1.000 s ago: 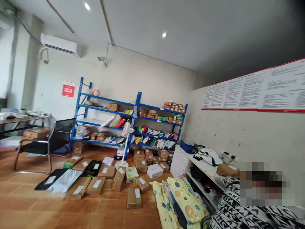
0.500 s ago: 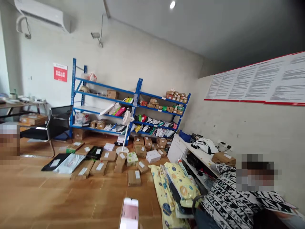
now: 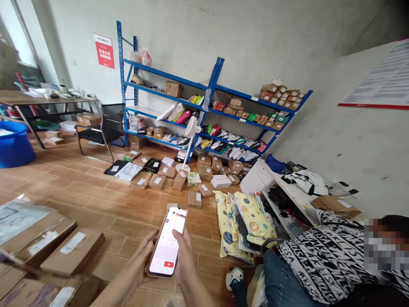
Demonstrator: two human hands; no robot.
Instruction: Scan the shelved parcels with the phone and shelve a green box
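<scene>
A smartphone (image 3: 168,241) with a lit white screen is held upright low in the middle of the view. My left hand (image 3: 142,255) cups its left edge and back. My right hand (image 3: 184,258) grips its right side, with the thumb resting on the screen. Both hands are closed round the phone. Beyond it, many taped cardboard parcels (image 3: 156,181) lie spread on the wooden floor.
Blue metal shelving (image 3: 211,87) full of parcels lines the far wall, with a white standing fan (image 3: 191,136) before it. Cardboard boxes (image 3: 72,250) sit at lower left. A person in a black-and-white patterned top (image 3: 329,260) sits at lower right beside a low white shelf (image 3: 259,177). Black chair (image 3: 102,128) and blue tub (image 3: 14,145) stand left.
The view has tilted downward and shifted. The phone has risen from the bottom edge into full view, and both of my hands now show around it.
</scene>
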